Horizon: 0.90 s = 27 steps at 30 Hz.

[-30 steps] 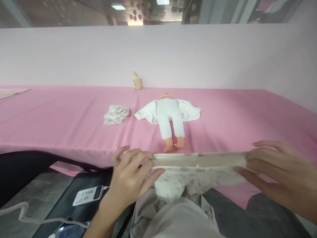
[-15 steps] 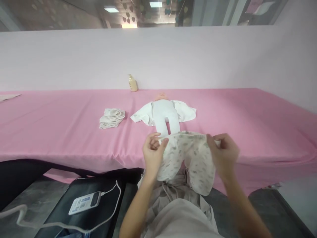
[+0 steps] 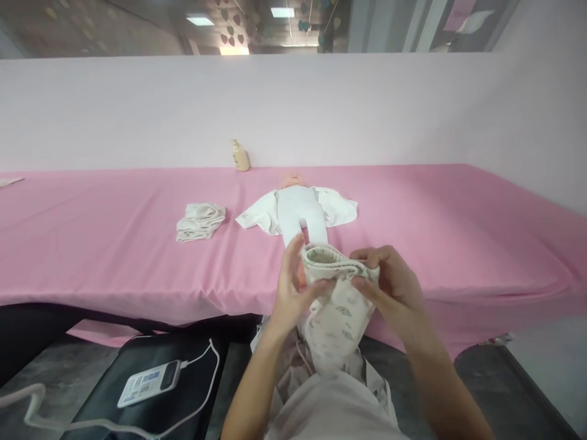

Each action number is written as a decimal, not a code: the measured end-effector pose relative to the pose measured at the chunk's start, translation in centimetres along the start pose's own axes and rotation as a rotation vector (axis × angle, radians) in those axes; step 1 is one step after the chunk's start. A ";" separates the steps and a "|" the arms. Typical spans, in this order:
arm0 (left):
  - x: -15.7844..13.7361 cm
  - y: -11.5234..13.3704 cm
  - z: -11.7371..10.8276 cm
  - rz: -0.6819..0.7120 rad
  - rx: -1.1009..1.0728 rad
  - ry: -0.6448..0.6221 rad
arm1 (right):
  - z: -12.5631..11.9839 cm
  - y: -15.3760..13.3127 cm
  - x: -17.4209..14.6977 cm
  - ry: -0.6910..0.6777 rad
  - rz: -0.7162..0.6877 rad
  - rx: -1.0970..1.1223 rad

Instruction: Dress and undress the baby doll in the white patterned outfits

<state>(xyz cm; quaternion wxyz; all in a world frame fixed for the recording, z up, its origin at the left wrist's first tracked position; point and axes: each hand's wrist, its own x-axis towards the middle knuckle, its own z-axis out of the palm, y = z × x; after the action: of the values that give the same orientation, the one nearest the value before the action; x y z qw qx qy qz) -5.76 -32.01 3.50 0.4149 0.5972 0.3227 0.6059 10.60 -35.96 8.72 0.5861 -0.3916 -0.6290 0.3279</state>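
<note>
Small white baby pants (image 3: 342, 311) with a grey-green print hang between my hands, in front of the table edge. Their waistband faces up, bunched and partly open. My left hand (image 3: 296, 287) holds the waistband's left side, thumb in front. My right hand (image 3: 389, 284) pinches the right side between thumb and fingers. Just beyond, a baby doll (image 3: 300, 208) in a white bodysuit lies on its back, legs toward me. A white garment (image 3: 339, 206) is spread beneath it, with sleeves out to both sides. The pants and my left hand hide the doll's feet.
A folded stack of pale cloth (image 3: 200, 222) lies left of the doll on the pink sheet (image 3: 114, 244). A cream pump bottle (image 3: 239, 156) stands against the wall. Below left, a white device with a cable (image 3: 150, 383) rests on a black chair seat (image 3: 183, 403).
The pants were stretched wide with both legs hanging apart. My hands have come closer together, and the pants are now folded narrower with the waist opening showing.
</note>
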 end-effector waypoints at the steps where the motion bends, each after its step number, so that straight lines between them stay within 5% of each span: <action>1: 0.8 0.0 -0.3 -0.096 -0.039 -0.082 | 0.0 0.1 0.2 -0.037 0.022 0.003; 3: 2.1 0.3 -0.5 -0.176 -0.043 -0.149 | 0.1 0.3 0.6 -0.099 0.054 -0.060; 9: 2.9 1.9 -0.4 -0.103 0.028 -0.146 | 0.4 -0.2 2.7 -0.101 0.025 -0.347; 15: -0.8 -1.5 -0.1 -0.528 -0.094 -0.344 | -0.7 -1.2 6.8 0.094 -0.079 -0.366; 22: -7.9 -6.7 3.5 -0.848 -0.462 -0.223 | -1.6 1.2 11.0 0.121 -0.036 -0.557; 27: -8.0 -5.9 3.5 -0.978 -0.684 -0.087 | -3.5 -0.2 10.3 -0.132 -0.145 -0.650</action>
<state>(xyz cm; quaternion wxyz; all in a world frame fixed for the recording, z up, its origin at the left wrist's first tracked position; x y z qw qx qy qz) -2.08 -36.81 -5.05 0.8271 0.2363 0.3294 0.3892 13.94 -27.18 14.22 0.4104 -0.4902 -0.7634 0.0924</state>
